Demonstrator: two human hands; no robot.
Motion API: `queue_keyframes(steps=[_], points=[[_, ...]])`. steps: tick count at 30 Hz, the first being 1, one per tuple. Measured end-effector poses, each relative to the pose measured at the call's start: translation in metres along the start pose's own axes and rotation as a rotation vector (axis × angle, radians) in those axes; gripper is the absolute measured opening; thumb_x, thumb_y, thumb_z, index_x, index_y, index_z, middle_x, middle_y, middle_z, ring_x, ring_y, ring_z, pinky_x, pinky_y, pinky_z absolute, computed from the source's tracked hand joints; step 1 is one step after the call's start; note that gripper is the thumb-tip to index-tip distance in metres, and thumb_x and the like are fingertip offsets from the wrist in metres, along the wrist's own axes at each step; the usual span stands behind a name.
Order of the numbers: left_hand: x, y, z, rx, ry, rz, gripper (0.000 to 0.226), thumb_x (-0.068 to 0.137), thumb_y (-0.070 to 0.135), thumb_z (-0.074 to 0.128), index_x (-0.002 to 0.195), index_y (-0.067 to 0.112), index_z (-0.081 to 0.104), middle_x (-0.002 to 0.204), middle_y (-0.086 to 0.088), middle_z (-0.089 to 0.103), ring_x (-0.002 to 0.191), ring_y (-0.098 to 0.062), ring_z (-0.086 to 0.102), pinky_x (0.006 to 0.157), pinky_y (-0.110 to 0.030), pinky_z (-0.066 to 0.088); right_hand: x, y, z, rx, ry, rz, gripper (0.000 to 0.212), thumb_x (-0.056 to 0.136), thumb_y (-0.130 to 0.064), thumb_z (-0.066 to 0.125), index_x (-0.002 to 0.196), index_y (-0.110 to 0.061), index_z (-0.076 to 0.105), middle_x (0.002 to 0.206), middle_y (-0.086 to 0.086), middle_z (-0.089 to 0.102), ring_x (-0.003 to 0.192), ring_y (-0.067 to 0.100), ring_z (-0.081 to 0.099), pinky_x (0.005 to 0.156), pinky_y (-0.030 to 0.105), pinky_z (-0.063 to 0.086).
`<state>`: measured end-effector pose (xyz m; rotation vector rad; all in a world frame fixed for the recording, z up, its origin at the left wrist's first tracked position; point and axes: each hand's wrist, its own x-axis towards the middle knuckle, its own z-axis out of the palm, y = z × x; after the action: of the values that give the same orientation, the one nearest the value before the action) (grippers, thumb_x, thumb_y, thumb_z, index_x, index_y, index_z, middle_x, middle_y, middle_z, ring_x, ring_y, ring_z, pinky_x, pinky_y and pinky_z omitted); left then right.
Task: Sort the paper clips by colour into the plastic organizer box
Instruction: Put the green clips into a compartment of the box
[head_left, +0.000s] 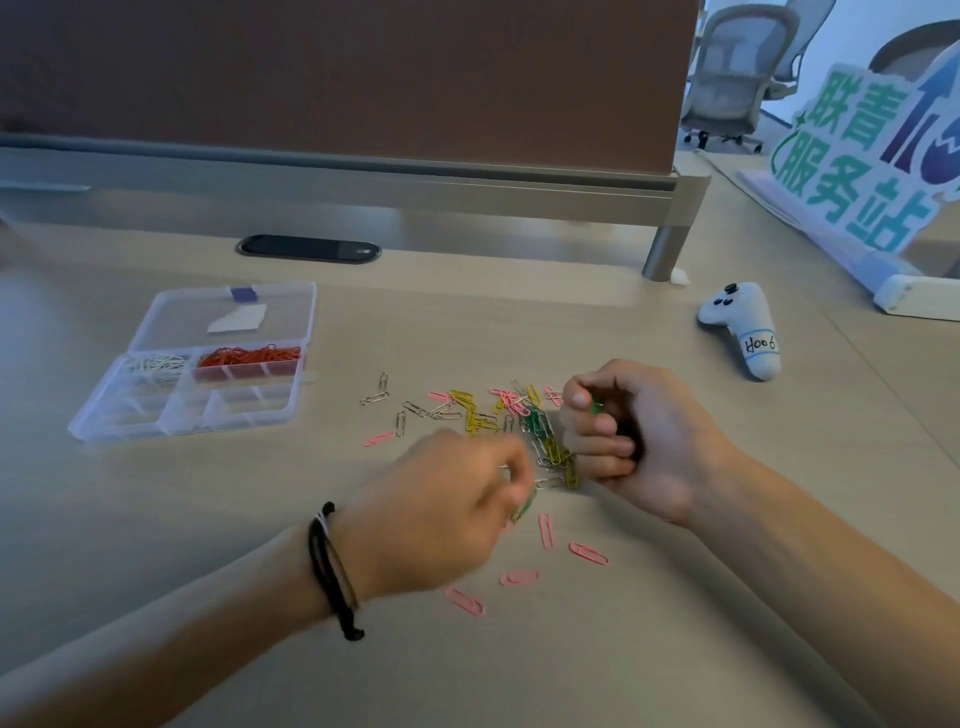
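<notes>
White controller (740, 327) label: "H006". Standing sign (857, 156): "联青服务站".

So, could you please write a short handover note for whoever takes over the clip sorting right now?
Hands: right hand grips a bunch of green clips; left hand, blurred, pinches another green clip.
Box: lid open, white clips and red clips each in their own compartment.
Left: the mixed pile on the desk, with pink, yellow, silver and green; other compartments look empty.

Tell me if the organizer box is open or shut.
Open: the box has its clear lid folded back flat on the desk, compartments exposed.
</notes>
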<state>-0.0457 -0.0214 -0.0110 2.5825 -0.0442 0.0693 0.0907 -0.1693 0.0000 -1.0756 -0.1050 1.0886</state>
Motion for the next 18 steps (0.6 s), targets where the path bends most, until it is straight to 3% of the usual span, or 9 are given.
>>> queue_keyframes(steps=[3, 5, 8, 12, 14, 15, 17, 18], points=[[0.015, -0.022, -0.012, -1.119, 0.012, -0.391, 0.021, 0.102, 0.015, 0.038, 0.083, 0.019, 0.047, 0.05, 0.003, 0.027, 0.037, -0.008, 0.019, 0.037, -0.014, 0.015, 0.018, -0.001, 0.021, 0.144, -0.008, -0.051, 0.03, 0.09, -0.02, 0.037, 0.06, -0.017, 0.037, 0.055, -0.002, 0.025, 0.039, 0.008, 0.016, 0.038, 0.021, 0.006], [0.022, -0.034, -0.017, -1.508, 0.037, -0.463, 0.016, 0.094, 0.015, 0.038, 0.081, 0.017, 0.047, 0.053, 0.003, 0.021, 0.038, -0.006, 0.016, 0.038, -0.013, 0.008, 0.033, -0.004, 0.047, 0.185, -0.022, -0.106, 0.035, 0.092, -0.021, 0.038, 0.057, -0.017, 0.036, 0.052, -0.002, 0.026, 0.038, 0.009, 0.018, 0.037, 0.022, 0.008], [0.032, -0.05, -0.024, -1.759, 0.208, -0.522, 0.017, 0.084, 0.02, 0.039, 0.072, 0.013, 0.048, 0.054, 0.002, 0.025, 0.038, -0.007, 0.02, 0.037, -0.017, 0.008, 0.055, -0.007, 0.089, 0.219, -0.036, -0.193, 0.037, 0.094, -0.024, 0.041, 0.058, -0.017, 0.039, 0.052, -0.002, 0.029, 0.038, 0.009, 0.02, 0.037, 0.023, 0.012], [0.046, -0.068, -0.043, -2.057, 0.556, -0.695, 0.032, 0.091, 0.023, 0.038, 0.061, 0.013, 0.044, 0.059, 0.0, 0.036, 0.045, -0.013, 0.031, 0.041, -0.022, 0.021, 0.083, -0.004, 0.136, 0.093, 0.029, -0.338, 0.037, 0.097, -0.027, 0.04, 0.061, -0.017, 0.042, 0.054, 0.0, 0.034, 0.045, 0.012, 0.022, 0.042, 0.025, 0.016], [0.053, -0.076, -0.053, -2.198, 0.657, -0.676, 0.028, 0.093, 0.02, 0.039, 0.066, 0.015, 0.044, 0.066, -0.002, 0.043, 0.057, -0.017, 0.042, 0.057, -0.022, 0.036, 0.096, -0.001, 0.156, -0.035, 0.052, -0.433, 0.038, 0.098, -0.024, 0.04, 0.061, -0.017, 0.043, 0.054, 0.001, 0.036, 0.046, 0.012, 0.024, 0.043, 0.024, 0.02], [0.054, -0.08, -0.06, -2.253, 0.691, -0.649, 0.024, 0.094, 0.017, 0.038, 0.071, 0.014, 0.046, 0.073, -0.004, 0.048, 0.07, -0.02, 0.05, 0.072, -0.024, 0.044, 0.104, 0.003, 0.169, -0.116, 0.057, -0.482, 0.039, 0.099, -0.023, 0.04, 0.06, -0.016, 0.044, 0.054, 0.001, 0.037, 0.046, 0.012, 0.027, 0.042, 0.023, 0.023], [0.052, -0.077, -0.069, -2.323, 0.697, -0.637, 0.019, 0.097, 0.015, 0.037, 0.087, 0.013, 0.053, 0.096, -0.008, 0.054, 0.102, -0.027, 0.054, 0.104, -0.033, 0.04, 0.111, 0.006, 0.18, -0.268, 0.072, -0.598, 0.042, 0.101, -0.021, 0.041, 0.06, -0.013, 0.046, 0.053, 0.002, 0.04, 0.046, 0.01, 0.032, 0.042, 0.02, 0.029], [0.049, -0.078, -0.074, -2.322, 0.698, -0.623, 0.019, 0.098, 0.014, 0.036, 0.094, 0.012, 0.055, 0.103, -0.01, 0.054, 0.111, -0.027, 0.052, 0.11, -0.035, 0.036, 0.116, 0.008, 0.186, -0.321, 0.057, -0.647, 0.043, 0.102, -0.019, 0.041, 0.061, -0.011, 0.048, 0.054, 0.004, 0.041, 0.047, 0.01, 0.034, 0.043, 0.02, 0.03]])
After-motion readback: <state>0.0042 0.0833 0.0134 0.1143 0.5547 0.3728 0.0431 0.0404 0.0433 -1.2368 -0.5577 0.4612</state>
